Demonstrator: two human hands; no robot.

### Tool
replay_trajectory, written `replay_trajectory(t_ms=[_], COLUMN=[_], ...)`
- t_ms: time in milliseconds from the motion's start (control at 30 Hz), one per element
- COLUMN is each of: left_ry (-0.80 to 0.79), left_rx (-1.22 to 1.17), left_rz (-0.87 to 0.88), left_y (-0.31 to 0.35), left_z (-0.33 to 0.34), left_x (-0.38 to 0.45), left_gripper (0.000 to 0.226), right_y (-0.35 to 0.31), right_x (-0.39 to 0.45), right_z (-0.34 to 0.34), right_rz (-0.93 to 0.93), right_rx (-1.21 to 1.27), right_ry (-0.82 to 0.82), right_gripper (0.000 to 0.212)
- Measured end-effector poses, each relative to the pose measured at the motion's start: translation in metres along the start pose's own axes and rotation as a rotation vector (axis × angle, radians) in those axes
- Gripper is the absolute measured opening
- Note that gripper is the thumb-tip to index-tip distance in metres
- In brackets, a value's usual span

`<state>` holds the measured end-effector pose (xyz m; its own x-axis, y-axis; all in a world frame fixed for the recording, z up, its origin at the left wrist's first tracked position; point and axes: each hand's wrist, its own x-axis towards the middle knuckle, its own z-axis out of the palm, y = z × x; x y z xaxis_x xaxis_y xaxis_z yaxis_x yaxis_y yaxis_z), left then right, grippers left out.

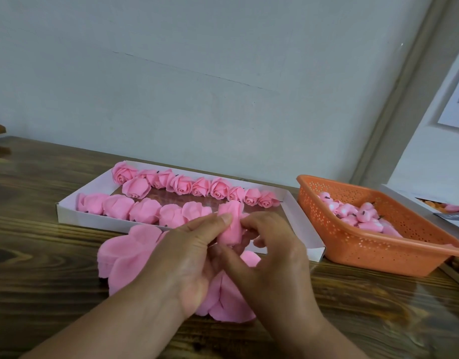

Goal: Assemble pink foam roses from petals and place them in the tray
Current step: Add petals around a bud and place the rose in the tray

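Both hands meet over the wooden counter (41, 255), just in front of a shallow white tray (303, 224). The left hand (194, 257) pinches a rolled pink foam bud (231, 224) between its thumb and curled fingers (223, 220), holding it upright. The right hand (272, 257) curls its fingers (251, 225) against the other side of the same bud, thumb reaching in low near its base.

Beneath the hands, a heap of loose pink petals (124, 252) lies on the counter, spreading out to the left and below the wrists.

In the tray, a back row of finished roses (181, 185) runs along the far side with their open faces toward the camera, and a front row of roses (143, 211) lies along the near side with their rounded outer petals showing. The held bud sits above the tray's near edge, at the right end of that front row.

To the right, close beside the tray, an orange perforated basket (352, 244) holds small pink buds (363, 216) with dark stubs.
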<state>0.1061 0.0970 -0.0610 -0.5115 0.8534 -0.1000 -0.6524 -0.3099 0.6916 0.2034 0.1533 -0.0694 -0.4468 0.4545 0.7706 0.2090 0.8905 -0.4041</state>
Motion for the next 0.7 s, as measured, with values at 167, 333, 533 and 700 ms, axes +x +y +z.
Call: replay_trajectory(t_ms=[167, 333, 533, 700], left_ry=[-0.04, -0.073, -0.261, -0.384], left_rx=[-0.064, -0.012, 0.047, 0.051], left_rz=[-0.002, -0.047, -0.003, -0.098], left_y=[-0.008, -0.012, -0.009, -0.006], left_z=[0.003, -0.001, -0.003, -0.006], left_x=[-0.003, -0.002, -0.003, -0.001], left_gripper=[0.023, 0.034, 0.024, 0.039], right_y=[-0.005, -0.003, -0.001, -0.006], right_x=[0.001, 0.003, 0.005, 0.009], right_z=[0.003, 0.004, -0.002, -0.014], right_rz=[-0.152, -0.198, 0.051, 0.378], right_rx=[-0.246, -0.271, 0.18, 0.692], right_ry=[0.143, 0.172, 0.055, -0.103], right_gripper=[0.024, 0.011, 0.01, 0.024])
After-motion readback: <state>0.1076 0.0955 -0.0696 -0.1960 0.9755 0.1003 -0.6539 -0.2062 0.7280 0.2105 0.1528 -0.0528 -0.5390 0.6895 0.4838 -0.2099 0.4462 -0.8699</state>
